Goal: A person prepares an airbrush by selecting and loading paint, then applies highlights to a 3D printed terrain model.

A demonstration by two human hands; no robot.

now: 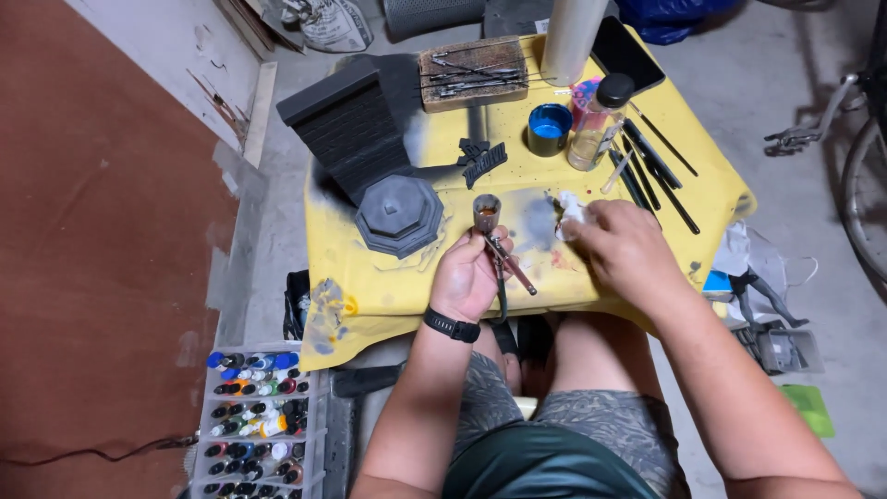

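— While we pinch the airbrush [499,249] in our left hand [469,277], how do we wipe well?
— Keep the cup above the grip upright. Our right hand [621,248] presses white tissue [568,211] beside it.
— Its axis?
— Slanted, rear end lower right of our fingers.

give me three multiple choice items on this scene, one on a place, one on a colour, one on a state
1. Where does the grey octagonal piece sit?
A. left part of the yellow table
B. floor
C. lap

2. What colour is the small open pot?
A. red
B. blue
C. green

3. What does the left hand hold?
A. nothing
B. a brush
C. an airbrush

Answers: 1 A, it rests on the cloth beside the dark wall model. 2 B, its rim and inside are blue. 3 C, fingers wrap its body while the right hand presses a white wad.
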